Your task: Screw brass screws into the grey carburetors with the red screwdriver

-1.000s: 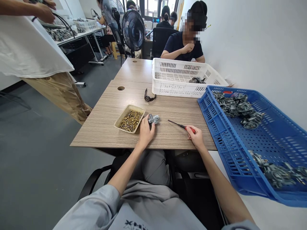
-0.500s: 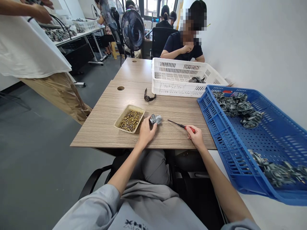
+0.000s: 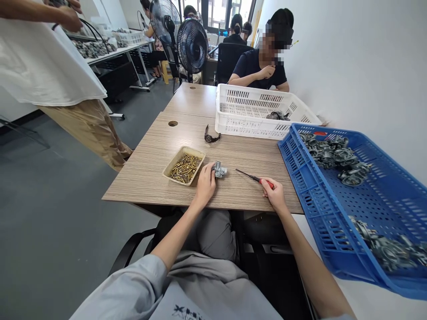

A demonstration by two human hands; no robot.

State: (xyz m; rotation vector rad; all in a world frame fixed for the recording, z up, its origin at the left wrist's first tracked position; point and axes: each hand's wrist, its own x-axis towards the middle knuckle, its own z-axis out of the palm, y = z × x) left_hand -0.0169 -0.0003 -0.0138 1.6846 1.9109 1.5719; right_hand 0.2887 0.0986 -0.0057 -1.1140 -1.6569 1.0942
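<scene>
My left hand is closed around the left side of a small grey metal carburetor at the table's front middle. My fingers hide part of it. To the right, my right hand grips the red handle of a screwdriver, whose dark shaft points left toward the metal part, with a gap between them. Just left of my left hand stands a cream tray full of small brass-coloured pieces. Farther back on the wood-grain table lies a black wristwatch.
A blue crate with similar metal parts stands at the right. Behind the table's middle is a white crate with a few parts inside. One person sits opposite; another stands at the left. Fans stand farther back.
The metal part has turned in my left hand, and my fingers now wrap its left side. My right hand keeps the screwdriver in nearly the same place. The whole view has shifted slightly.
</scene>
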